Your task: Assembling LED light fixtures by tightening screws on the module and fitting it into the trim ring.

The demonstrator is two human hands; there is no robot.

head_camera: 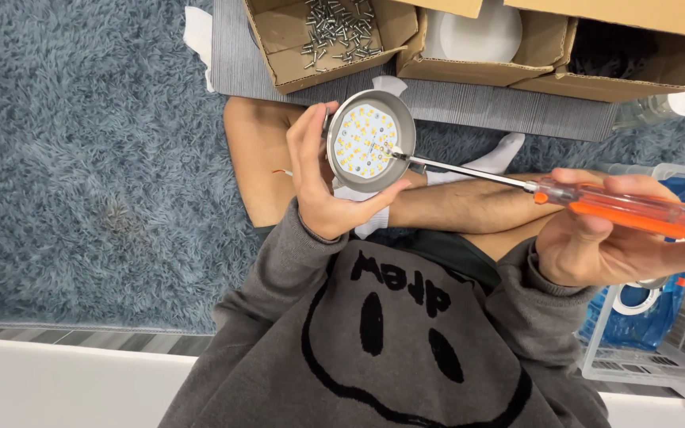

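My left hand (319, 178) grips a round grey lamp housing (371, 139) by its rim, tilted up towards me. Inside it sits a white disc dotted with several small yellow LEDs. My right hand (596, 242) is closed around the orange transparent handle of a screwdriver (636, 210). Its long metal shaft runs left and its tip rests on the LED disc near the right of centre. I sit cross-legged on a blue shaggy rug, in a grey sweatshirt with a black smiling-face print.
A cardboard box with several loose screws (338, 32) stands ahead. Next to it are a box holding a white round part (481, 36) and a darker box (636, 55). A white wire basket with blue packaging (660, 325) sits at my right.
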